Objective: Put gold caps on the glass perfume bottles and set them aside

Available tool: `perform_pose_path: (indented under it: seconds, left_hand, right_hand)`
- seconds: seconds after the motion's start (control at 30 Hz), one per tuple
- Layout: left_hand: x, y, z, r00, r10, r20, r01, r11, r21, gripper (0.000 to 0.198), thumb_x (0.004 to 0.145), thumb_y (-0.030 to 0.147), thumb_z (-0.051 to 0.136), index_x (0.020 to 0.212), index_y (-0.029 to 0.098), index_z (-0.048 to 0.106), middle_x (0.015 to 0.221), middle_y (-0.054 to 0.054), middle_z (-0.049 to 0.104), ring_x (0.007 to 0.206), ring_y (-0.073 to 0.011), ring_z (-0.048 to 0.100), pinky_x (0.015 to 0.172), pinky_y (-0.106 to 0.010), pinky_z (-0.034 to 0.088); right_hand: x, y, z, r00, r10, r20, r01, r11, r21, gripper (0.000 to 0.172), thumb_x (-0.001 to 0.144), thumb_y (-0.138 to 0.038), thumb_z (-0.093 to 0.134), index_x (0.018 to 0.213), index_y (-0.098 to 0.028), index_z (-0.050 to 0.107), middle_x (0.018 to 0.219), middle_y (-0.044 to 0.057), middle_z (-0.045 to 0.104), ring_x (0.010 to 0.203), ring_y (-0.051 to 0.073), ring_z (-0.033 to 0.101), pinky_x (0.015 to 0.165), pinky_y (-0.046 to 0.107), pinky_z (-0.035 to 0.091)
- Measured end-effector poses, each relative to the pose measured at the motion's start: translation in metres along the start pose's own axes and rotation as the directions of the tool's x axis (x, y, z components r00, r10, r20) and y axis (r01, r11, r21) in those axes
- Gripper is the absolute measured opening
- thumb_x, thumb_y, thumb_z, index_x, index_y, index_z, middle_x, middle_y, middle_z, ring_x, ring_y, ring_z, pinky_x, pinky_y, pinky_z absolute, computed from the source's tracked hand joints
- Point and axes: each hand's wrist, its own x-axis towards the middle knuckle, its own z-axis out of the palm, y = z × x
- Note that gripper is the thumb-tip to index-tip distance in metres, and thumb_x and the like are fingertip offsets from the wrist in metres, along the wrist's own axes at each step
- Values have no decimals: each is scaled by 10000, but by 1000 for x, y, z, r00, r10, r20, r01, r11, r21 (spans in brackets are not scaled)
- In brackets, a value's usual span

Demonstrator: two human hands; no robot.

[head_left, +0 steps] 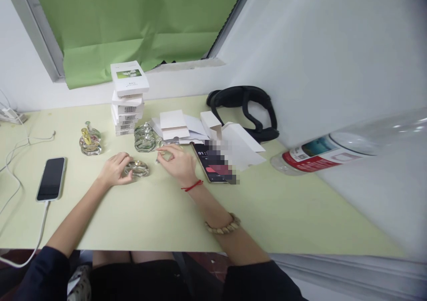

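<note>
Table [150, 212] pale yellow-green. Paper sheet [133, 21], upper left of frame, bright green. Stacked boxes [128, 101] white, black barcodes, green picture on top lid. Phone [51, 178], left, black screen, white cable. Headband strap [248, 110] black. Plastic bottle [320, 154], right, clear, red-white label. Wrist thread [192, 186] red; bead bracelet [224, 226] tan. Glass bottles [90, 141] clear, one yellow cap.

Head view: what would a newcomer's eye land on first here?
Probably the two hands at mid-table: the left hand rests on a small glass bottle, while the right hand pinches a tiny part beside it. Behind stands a stack of white boxes against green paper.
</note>
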Motion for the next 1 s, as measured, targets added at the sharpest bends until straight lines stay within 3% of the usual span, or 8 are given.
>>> perform_pose_path:
  seconds: [0.2, 0.43, 0.53, 0.63, 0.9, 1.0]
  left_hand:
    - [2, 2, 0, 1000, 5, -31, -5, 1000, -5, 250, 783, 227, 402, 988, 125, 502, 885, -86, 563, 771, -169, 531, 683, -261, 462]
    - [2, 2, -1, 1000, -4, -26, 3, 1000, -5, 266, 750, 179, 385, 988, 128, 493, 890, -87, 556, 770, -171, 524, 689, -260, 457]
    - [2, 2, -1, 1000, -3, -23, 3, 1000, -4, 270, 747, 177, 386, 992, 130, 490, 899, -89, 554, 780, -173, 527, 692, -262, 455]
    - [1, 2, -1, 1000, -4, -17, 4, 1000, -8, 270, 757, 185, 390, 1002, 130, 490, 908, -91, 552, 792, -176, 525, 698, -265, 456]
    - [0, 0, -2, 1000, 12, -21, -13, 999, -33, 257, 841, 353, 419, 952, 129, 480, 894, -96, 539, 781, -178, 514, 672, -271, 456]
    - [1, 0, -2, 1000, 13, -16, -13, 1000, -21, 264, 838, 379, 431, 926, 134, 474, 882, -90, 538, 765, -173, 513, 658, -266, 453]
  right_hand:
    - [1, 2, -1, 990, 67, 121, -51, 990, -129, 218, 806, -205, 544, 906, -219, 738, 1062, -5, 668, 637, 127, 562, 605, 276, 335]
    - [6, 5, -11, 985, 108, 136, -76, 972, -221, 265, 840, -140, 511, 944, -237, 736, 1088, -29, 667, 841, 172, 626, 619, 274, 349]
    - [8, 5, -11, 968, 171, 182, -108, 943, -313, 238, 840, -182, 557, 981, -255, 733, 1108, -26, 661, 945, 213, 621, 644, 281, 366]
    - [8, 4, -9, 950, 213, 226, -114, 916, -386, 228, 830, -238, 601, 1012, -280, 732, 1116, -14, 658, 932, 236, 620, 648, 300, 373]
    - [9, 5, -8, 939, 198, 282, -97, 937, -336, 230, 848, -198, 609, 1022, -284, 733, 1145, -30, 647, 984, 219, 620, 685, 295, 412]
    - [8, 7, -7, 956, 165, 243, -84, 947, -310, 185, 835, -203, 628, 960, -268, 748, 1094, -16, 666, 937, 226, 630, 638, 290, 399]
